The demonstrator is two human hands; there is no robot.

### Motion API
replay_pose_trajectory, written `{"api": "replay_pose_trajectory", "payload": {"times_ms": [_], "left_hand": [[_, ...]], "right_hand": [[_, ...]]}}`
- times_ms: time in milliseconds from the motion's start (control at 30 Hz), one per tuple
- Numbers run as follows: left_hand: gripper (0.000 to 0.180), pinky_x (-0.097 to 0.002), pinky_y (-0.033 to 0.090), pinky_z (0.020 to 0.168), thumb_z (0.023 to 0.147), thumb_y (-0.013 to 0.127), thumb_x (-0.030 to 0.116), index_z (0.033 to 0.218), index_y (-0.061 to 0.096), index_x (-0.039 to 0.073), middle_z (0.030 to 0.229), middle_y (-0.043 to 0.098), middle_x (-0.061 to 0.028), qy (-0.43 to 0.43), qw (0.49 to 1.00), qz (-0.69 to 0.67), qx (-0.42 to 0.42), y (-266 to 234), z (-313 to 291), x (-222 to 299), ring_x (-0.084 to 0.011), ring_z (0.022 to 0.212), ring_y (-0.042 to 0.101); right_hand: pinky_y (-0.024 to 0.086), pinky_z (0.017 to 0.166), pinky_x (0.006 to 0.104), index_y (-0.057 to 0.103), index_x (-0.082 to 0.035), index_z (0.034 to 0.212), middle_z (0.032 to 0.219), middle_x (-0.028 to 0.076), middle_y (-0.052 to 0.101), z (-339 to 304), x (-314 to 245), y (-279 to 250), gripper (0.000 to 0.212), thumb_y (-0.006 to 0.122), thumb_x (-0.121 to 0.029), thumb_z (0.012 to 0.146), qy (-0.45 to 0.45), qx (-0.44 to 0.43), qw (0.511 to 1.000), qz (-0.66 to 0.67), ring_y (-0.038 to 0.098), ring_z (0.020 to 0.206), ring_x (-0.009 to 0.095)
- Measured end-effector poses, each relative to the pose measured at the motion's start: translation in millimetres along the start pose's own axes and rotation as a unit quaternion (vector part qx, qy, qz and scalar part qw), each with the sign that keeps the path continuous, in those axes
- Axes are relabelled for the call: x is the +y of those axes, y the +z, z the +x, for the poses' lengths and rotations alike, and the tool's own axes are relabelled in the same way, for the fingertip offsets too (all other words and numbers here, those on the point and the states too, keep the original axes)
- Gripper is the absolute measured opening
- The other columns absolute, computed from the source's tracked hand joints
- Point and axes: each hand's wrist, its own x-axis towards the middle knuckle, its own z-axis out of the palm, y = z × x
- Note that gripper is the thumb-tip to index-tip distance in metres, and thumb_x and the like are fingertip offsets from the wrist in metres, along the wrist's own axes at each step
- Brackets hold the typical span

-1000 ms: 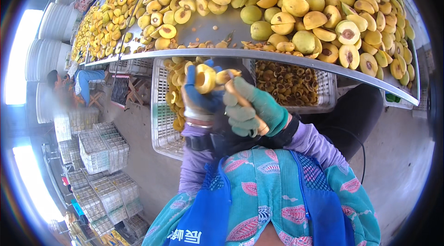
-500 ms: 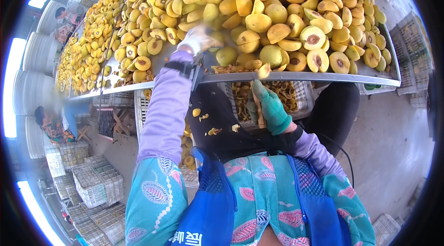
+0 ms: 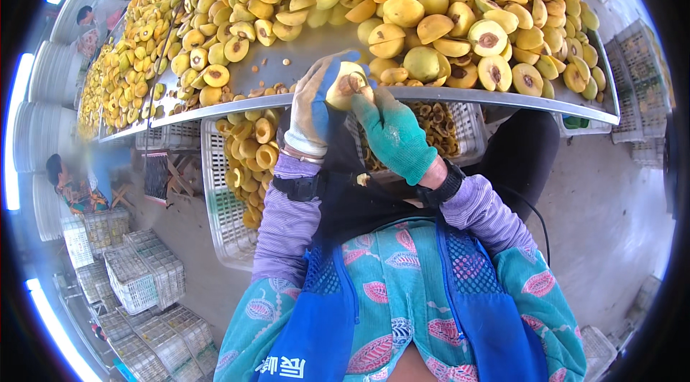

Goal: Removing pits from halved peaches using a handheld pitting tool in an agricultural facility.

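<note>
Above the metal table's front edge, my left hand [image 3: 310, 109], in a white and blue glove, grips a yellow peach half [image 3: 342, 87] with its brown pit side showing. Against the fruit's right side are the curled fingers of my right hand [image 3: 399, 136], in a green glove. The wooden-handled tool seen in that hand a moment ago is now hidden by glove and fruit. Cut peach halves [image 3: 431, 30] lie heaped on the metal table [image 3: 269, 62] just beyond both hands.
Below the table edge at left, a white crate [image 3: 228, 242] holds hollowed peach halves [image 3: 248, 159]. Another crate [image 3: 471, 130] under the table contains brown-yellow scraps [image 3: 440, 123]. Stacked crates [image 3: 136, 274] stand at far left, near a seated person [image 3: 68, 188]. A black cord [image 3: 544, 238] hangs at right.
My left hand has come back from the heap with a peach half. My right hand has risen slightly and moved left to meet it. Most of the scraps over my lap are gone from view.
</note>
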Motion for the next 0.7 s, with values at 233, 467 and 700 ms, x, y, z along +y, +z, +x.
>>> {"api": "replay_pose_trajectory", "payload": {"times_ms": [233,467,700], "left_hand": [[0.023,-0.0317,0.053,0.077,0.089,0.052,0.01,0.103,0.06,-0.006,0.093,0.066,-0.0144,0.227,0.912,0.34,-0.007,1.4,-6.2,21.8,-0.0233,0.083,0.066],[0.02,-0.0235,0.049,0.06,0.079,0.065,0.004,0.097,0.063,-0.003,0.081,0.064,-0.0062,0.108,0.992,0.02,0.068,27.7,-15.4,10.3,-0.0133,0.068,0.061],[0.021,-0.0228,0.045,0.053,0.087,0.063,0.014,0.093,0.064,-0.006,0.076,0.064,-0.0046,-0.018,0.993,-0.071,0.089,30.1,-13.5,7.2,-0.0081,0.061,0.056]], "right_hand": [[0.044,0.056,0.0437,0.053,0.0,0.092,0.07,0.022,0.058,-8.5,11.9,7.3,0.027,0.052,-0.027,0.093,0.005,-0.059,0.996,0.06,0.056,0.064,0.041],[0.034,0.035,0.0237,0.048,-0.013,0.086,0.052,-0.002,0.042,-22.4,-25.3,-1.1,0.035,0.044,-0.046,0.095,0.289,-0.117,0.897,0.314,0.037,0.036,0.009],[0.029,0.036,0.0247,0.045,-0.015,0.082,0.05,-0.005,0.035,-28.0,-21.0,-1.4,0.041,0.045,-0.055,0.092,0.342,-0.173,0.8,0.462,0.035,0.038,0.009]]}}
